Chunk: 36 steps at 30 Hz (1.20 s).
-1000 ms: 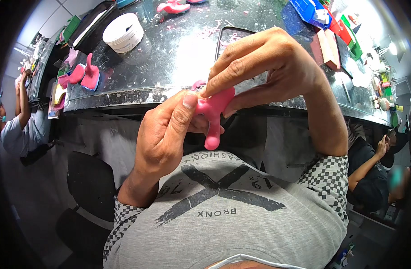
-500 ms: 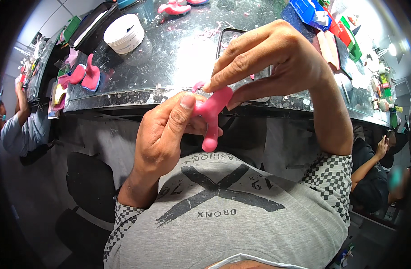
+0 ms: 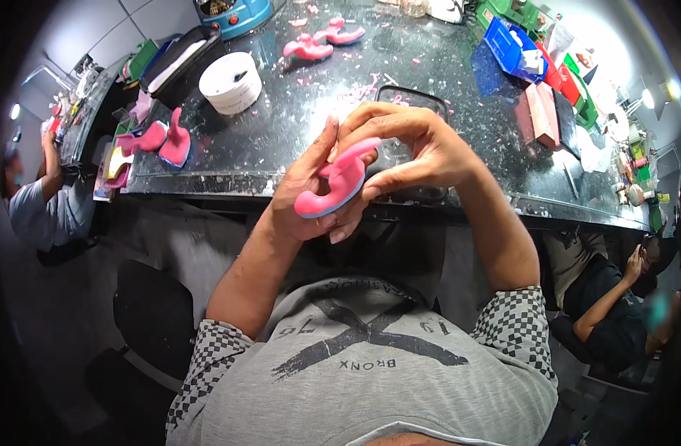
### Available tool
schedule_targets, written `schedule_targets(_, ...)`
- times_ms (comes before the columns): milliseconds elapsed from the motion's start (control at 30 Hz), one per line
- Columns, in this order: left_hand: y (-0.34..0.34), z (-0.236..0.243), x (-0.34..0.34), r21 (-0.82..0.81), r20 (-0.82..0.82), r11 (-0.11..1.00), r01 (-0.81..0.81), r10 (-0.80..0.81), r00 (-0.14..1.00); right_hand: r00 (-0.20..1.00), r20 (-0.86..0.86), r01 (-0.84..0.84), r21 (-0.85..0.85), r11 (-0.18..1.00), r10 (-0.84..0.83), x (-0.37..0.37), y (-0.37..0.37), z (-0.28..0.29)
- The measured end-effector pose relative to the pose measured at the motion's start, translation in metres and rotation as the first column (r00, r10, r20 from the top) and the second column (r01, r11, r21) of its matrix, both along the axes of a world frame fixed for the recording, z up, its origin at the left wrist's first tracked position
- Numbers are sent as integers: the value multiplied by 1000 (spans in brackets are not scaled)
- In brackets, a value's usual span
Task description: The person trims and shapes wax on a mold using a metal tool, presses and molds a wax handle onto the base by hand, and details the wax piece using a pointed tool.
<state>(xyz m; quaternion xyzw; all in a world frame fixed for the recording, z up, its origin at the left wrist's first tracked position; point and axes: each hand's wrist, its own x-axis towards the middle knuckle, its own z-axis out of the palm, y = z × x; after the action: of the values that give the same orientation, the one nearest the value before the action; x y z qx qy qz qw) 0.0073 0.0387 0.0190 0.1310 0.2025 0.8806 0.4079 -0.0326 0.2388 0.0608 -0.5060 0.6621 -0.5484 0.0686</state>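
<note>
Over the bench's near edge I hold a pink curved moulded piece (image 3: pixel 338 186) with a blue underside and a raised prong. My left hand (image 3: pixel 292 195) cradles it from below and the left, its fingers partly hidden beneath. From the right, my right hand (image 3: pixel 422 149) grips its upper end between thumb and bent fingers. Similar pink pieces lie on the bench: one pair (image 3: pixel 162 141) at the left, another (image 3: pixel 308 48) toward the back.
A dark tray (image 3: pixel 411 91) lies just behind my hands, with pink shavings near it. Farther left stand a white round tub (image 3: pixel 230 83) and a black case (image 3: pixel 183 63). Blue bins (image 3: pixel 508 48) and a pink box (image 3: pixel 540 113) are at the right. Other people sit at both sides.
The pink piece has been turned in my hands, so its blue underside now shows. My left hand has moved under it, and my right hand has come lower.
</note>
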Motion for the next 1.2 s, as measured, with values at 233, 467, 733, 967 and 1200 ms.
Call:
schedule_targets(233,-7,24,-41,-228,-223,905,-358,309,924,951,131,288,-46,957,-280,-15,15,24)
schedule_targets(467,-1,55,-81,-220,-840,729,-648,196,506,932,238,306,-107,946,-274,-50,31,36)
schedule_targets(733,24,60,-126,-221,-811,765,-605,201,549,873,113,487,-214,847,-474,-82,41,33)
schedule_targets(967,38,25,-129,-168,-684,819,-548,303,663,769,-181,587,-180,789,-613,-90,39,2)
schedule_targets(1200,36,26,-115,-93,-837,768,-633,284,467,886,38,458,-232,858,-462,-80,28,-4)
